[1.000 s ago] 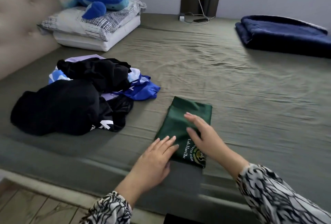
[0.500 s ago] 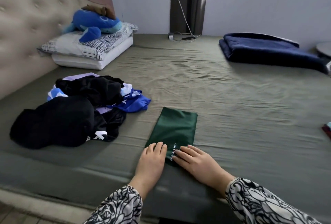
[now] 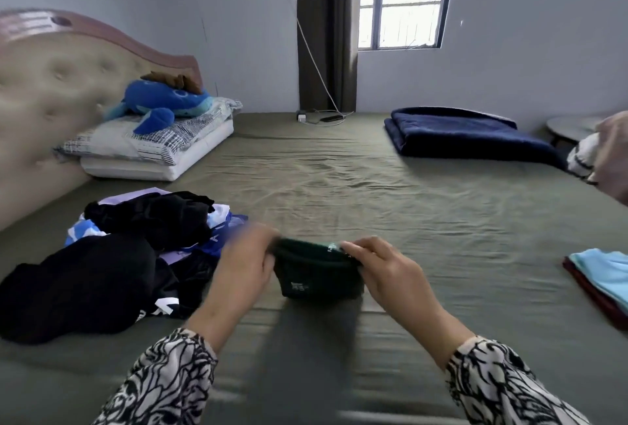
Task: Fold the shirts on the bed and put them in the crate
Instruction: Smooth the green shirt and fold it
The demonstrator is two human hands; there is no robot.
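Pinching the green shirt with left hand and right hand, mid final fold I'd guess, crate next, none in view.

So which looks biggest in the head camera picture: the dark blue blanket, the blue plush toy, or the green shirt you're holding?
Largest to smallest as they look:
1. dark blue blanket
2. blue plush toy
3. green shirt, folded small between both hands

The toy and shirt look close, and the shirt is nearer the camera, so that pair is unsure.

Dark green shirt, olive bed
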